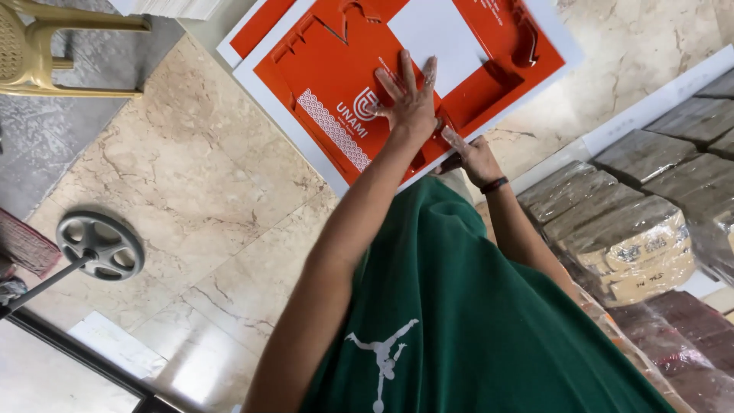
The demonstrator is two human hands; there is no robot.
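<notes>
A large orange die-cut card sheet (329, 69) with white borders and a white square panel lies on the marble floor in front of me. My left hand (409, 99) presses flat on it near its lower edge, fingers spread, holding nothing. My right hand (472, 157), with a dark band on its wrist, sits just beside it at the sheet's near edge, its fingers pinching the orange card there. A second orange sheet (260, 23) pokes out from underneath at the upper left. My green shirt fills the bottom of the view.
Plastic-wrapped brown bundles (634, 237) are stacked at the right, behind a white strip (657, 99). A yellow plastic chair (46, 46) stands at the top left. A grey round wheel-shaped base on a pole (99, 245) lies at the left. A stack of white sheets (172, 8) sits at the top edge.
</notes>
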